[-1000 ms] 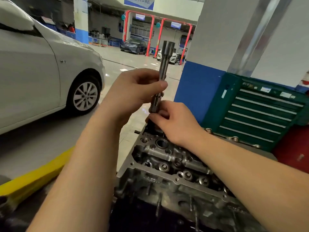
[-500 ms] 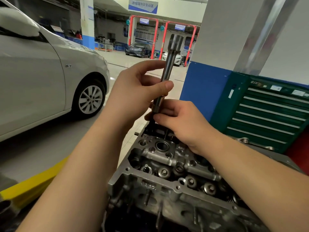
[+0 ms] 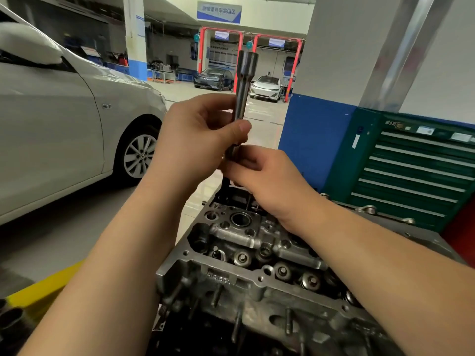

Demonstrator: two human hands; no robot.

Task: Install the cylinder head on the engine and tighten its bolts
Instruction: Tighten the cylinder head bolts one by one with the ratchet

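A grey metal cylinder head (image 3: 246,255) sits on the engine in front of me, its valve gear and bolt holes facing up. A long dark socket tool (image 3: 244,80) stands nearly upright above the head's far end. My left hand (image 3: 198,134) grips the tool's shaft between thumb and fingers. Just below, my right hand (image 3: 267,176) curls its fingers round the tool's lower end. What the bottom of the tool sits on is hidden by my right hand.
A silver car (image 3: 64,119) is parked close on the left, behind a yellow floor edge (image 3: 43,283). A green drawer tool cabinet (image 3: 416,170) stands at the right, against a blue and white pillar (image 3: 316,140). Further cars are parked far back.
My right hand has closed further round the tool's lower end. The view has tilted slightly, so hands and tool sit a little higher and farther right in frame.
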